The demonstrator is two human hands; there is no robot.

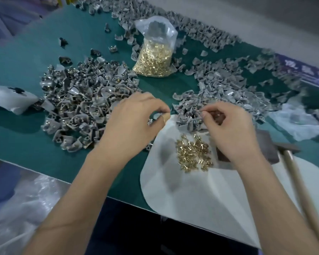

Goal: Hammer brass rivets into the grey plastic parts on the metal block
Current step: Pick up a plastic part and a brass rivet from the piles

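My left hand (134, 118) pinches a small grey part (157, 115) at its fingertips, above the edge of the white sheet (182, 190). My right hand (226, 127) is curled in a pinching grip over the near grey pile (190, 120); I cannot tell what it holds, perhaps a rivet. The loose rivets (193, 155) lie on the sheet just below. The metal block (265, 146) sits mostly hidden behind my right wrist, the hammer (291, 159) beside it on the desk (26, 133). The risk: a tiny rivet slips from my fingers, or seats crooked in the part and bends under the hammer.
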